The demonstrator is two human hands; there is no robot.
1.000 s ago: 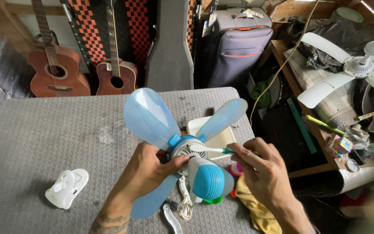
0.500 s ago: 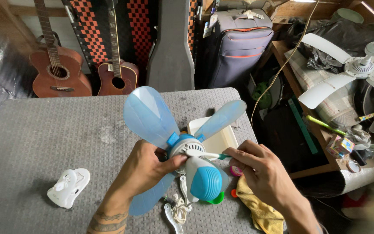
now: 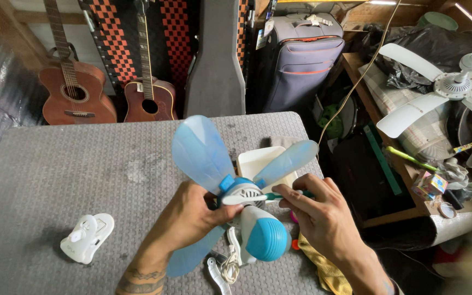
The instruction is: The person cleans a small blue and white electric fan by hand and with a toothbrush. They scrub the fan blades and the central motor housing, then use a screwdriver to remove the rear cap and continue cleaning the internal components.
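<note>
The small blue fan (image 3: 236,191) sits above the near right part of the grey table (image 3: 83,164), held up between both hands. Around the fan: a white plastic part (image 3: 87,237) lies on the table well to its left, a shallow white tray (image 3: 259,161) lies just behind it, partly hidden by one blade, and a yellow cloth (image 3: 323,267) lies below and to its right, under the right wrist. A white cord (image 3: 229,267) hangs bunched just beneath the fan. Beyond the fan, past the far edge of the table, two acoustic guitars (image 3: 75,93) lean against a checkered backing, with a grey suitcase (image 3: 301,60) to their right. Far to the right of the fan a white ceiling fan (image 3: 449,87) lies on a pile of clutter.

The fan has translucent pale blue blades: two rise up and out from the hub, and a third points down behind the left forearm, partly hidden by it. The hub is white with slots and a blue collar, and a rounded blue cap faces the camera below it.

The left hand (image 3: 192,216) is closed around the fan body just under the hub. The right hand (image 3: 318,216) pinches a thin green-handled tool (image 3: 282,195), whose tip meets the hub from the right.

Compared with half a second ago, the fan and both hands sit in nearly the same place, the grips unchanged.
</note>
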